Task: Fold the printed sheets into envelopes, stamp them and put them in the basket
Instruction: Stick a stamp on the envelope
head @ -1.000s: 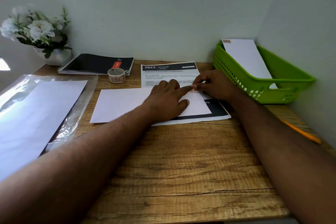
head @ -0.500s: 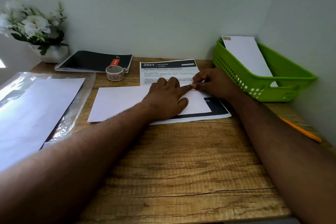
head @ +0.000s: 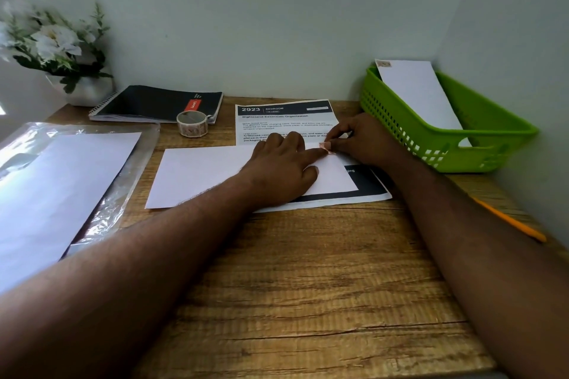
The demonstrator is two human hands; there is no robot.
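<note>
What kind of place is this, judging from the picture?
Probably a small home or office desk in a corner: a wooden table against plain walls, with a spiral notebook, a potted flower and a green basket holding an envelope.

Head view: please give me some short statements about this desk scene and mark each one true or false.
1. One envelope stands in the green basket. True.
2. The right hand pinches a small stamp at the folded sheet. True.
3. The tape roll lies inside the basket. False: it is on the desk, beside the notebook.
4. The left hand is lifted off the paper. False: it rests on the folded sheet.
</note>
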